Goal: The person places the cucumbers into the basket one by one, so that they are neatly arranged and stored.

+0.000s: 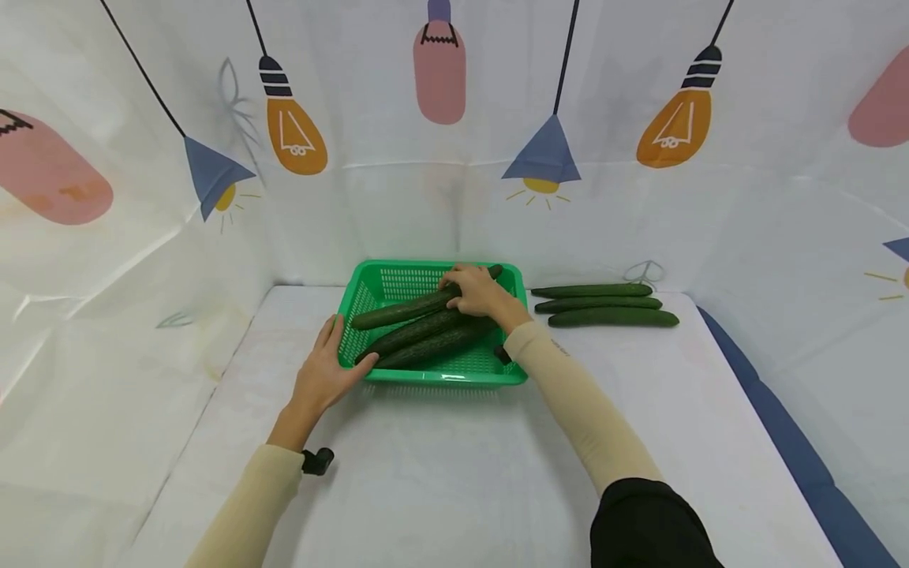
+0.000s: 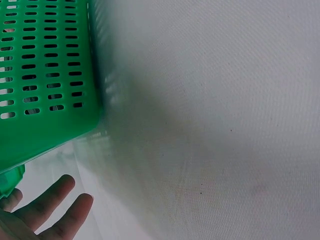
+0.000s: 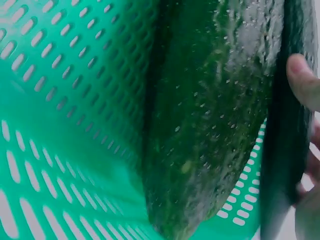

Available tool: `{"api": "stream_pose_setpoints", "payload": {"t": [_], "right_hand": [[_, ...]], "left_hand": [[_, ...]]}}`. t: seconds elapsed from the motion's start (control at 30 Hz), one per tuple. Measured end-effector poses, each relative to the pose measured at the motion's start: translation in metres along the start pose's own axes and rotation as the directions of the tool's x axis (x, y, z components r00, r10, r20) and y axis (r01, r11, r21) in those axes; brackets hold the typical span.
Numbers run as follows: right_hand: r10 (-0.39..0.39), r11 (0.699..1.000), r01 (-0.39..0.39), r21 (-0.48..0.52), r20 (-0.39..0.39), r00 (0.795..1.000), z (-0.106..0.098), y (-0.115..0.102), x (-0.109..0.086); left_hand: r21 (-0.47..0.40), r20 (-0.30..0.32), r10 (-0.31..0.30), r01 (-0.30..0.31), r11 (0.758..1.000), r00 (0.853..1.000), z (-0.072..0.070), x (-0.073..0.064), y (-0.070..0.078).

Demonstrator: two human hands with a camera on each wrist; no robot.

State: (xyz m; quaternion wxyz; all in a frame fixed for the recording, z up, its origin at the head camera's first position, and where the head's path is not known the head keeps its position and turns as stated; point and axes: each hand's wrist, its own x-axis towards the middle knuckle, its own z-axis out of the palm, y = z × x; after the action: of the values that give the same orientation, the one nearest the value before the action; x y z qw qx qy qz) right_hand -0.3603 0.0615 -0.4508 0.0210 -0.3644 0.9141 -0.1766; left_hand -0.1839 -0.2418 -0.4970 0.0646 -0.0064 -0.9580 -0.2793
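Observation:
Several dark green cucumbers lie in a green plastic basket point(image 1: 443, 377) on the table. My right hand point(image 1: 479, 293) reaches over the back right of the basket and grips the uppermost cucumber point(image 1: 394, 314), thumb on one side and fingers on the other. In the right wrist view, the thumb presses on this held cucumber point(image 3: 286, 145), and a bumpy cucumber point(image 3: 215, 100) is close beside it. At the basket's front left corner, my left hand point(image 1: 328, 377) holds the rim, its thumb over the edge and its fingers along the outer left side.
To the right of the basket, three cucumbers point(image 1: 598, 304) lie side by side on the white-covered table point(image 1: 454, 473). A white printed cloth point(image 1: 454, 205) hangs close behind the basket and along both sides. Dark blue material point(image 1: 774, 426) borders the right table edge.

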Motion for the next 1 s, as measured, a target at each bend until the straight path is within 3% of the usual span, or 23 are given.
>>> {"api": "stream_pose_setpoints", "payload": {"t": [0.17,0.6,1.0], "right_hand": [[0.022,0.997,-0.026,-0.069,-0.051,0.998,-0.001,0.004,-0.001],[0.074,0.987,-0.061,-0.152,0.075,0.994,-0.007,0.004,0.002],[0.051,0.998,-0.045,-0.053,0.111,0.993,-0.017,0.008,0.002]], "left_hand": [[-0.003,0.002,-0.004,0.004,1.000,1.000,0.000,-0.001,0.000],[-0.006,0.010,-0.003,0.003,1.000,1.000,-0.001,0.001,0.004],[0.000,0.014,-0.011,0.011,1.000,1.000,0.000,0.000,0.002]]}}
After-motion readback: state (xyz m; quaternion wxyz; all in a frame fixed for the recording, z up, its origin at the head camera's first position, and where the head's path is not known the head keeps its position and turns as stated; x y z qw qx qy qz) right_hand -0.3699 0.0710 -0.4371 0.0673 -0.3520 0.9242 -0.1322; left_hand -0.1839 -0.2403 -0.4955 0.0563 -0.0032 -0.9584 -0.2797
